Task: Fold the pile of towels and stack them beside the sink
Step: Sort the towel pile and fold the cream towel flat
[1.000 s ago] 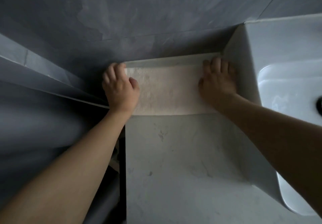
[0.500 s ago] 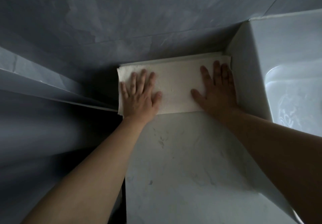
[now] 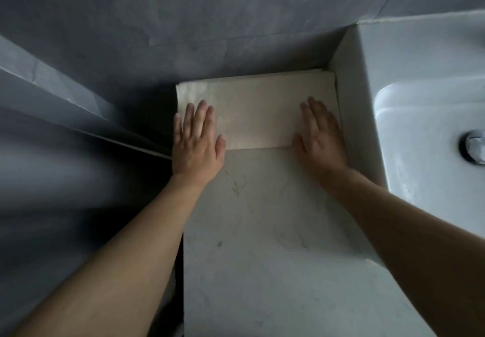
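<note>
A stack of folded cream towels [image 3: 257,108] lies flat at the back of the pale marble counter [image 3: 262,231], pushed against the grey wall and the side of the white sink [image 3: 420,126]. My left hand [image 3: 196,142] lies flat with straight fingers on the stack's near left corner. Over the near right corner, my right hand [image 3: 320,137] lies flat too, close to the sink's side wall. Neither hand grips anything.
The grey tiled wall [image 3: 236,21] rises directly behind the towels. A dark gap [image 3: 157,126] drops off at the counter's left edge. The sink basin with its metal drain [image 3: 473,146] stands to the right, higher than the counter.
My left hand went from curled at the stack's left edge to flat on top. Both hands have since slid back toward the stack's near edge.
</note>
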A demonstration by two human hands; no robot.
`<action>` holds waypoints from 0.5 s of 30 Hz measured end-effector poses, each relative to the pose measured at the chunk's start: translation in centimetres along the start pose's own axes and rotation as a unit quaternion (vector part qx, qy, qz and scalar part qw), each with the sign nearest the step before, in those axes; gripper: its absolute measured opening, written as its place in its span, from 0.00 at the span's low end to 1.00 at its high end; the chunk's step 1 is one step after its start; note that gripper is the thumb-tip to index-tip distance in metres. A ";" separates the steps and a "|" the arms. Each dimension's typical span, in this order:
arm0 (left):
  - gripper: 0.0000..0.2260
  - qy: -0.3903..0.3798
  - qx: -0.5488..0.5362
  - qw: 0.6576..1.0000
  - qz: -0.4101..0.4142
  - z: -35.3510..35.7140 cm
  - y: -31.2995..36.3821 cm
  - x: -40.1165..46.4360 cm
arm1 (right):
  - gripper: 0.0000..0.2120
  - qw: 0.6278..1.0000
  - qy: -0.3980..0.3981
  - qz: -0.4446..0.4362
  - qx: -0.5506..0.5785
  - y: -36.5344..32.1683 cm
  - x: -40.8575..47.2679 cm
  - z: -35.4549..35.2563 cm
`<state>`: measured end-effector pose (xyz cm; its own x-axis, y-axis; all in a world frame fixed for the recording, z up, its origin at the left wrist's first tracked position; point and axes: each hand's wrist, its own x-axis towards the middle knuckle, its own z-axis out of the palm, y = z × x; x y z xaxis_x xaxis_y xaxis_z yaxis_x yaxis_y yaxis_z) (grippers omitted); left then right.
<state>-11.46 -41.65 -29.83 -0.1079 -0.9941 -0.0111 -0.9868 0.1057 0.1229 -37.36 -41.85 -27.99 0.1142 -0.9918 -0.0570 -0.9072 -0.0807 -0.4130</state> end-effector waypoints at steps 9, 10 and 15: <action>0.22 0.099 -0.137 0.984 0.048 -4.5 7.6 -9.9 | 0.25 0.997 0.045 -0.040 0.049 -3.6 -11.6 -4.0; 0.22 0.109 -0.157 0.980 0.050 -5.1 8.1 -10.3 | 0.25 0.996 0.060 -0.052 0.052 -3.6 -12.0 -4.9; 0.20 0.136 -0.210 0.966 0.060 -6.9 11.8 -13.1 | 0.24 0.990 0.108 -0.082 0.044 -1.0 -15.4 -8.5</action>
<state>-20.84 -27.52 -21.34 -0.1264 -0.9512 0.2815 -0.8270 0.2577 0.4996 -41.63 -27.29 -18.93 0.1585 -0.9651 0.2083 -0.8437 -0.2420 -0.4791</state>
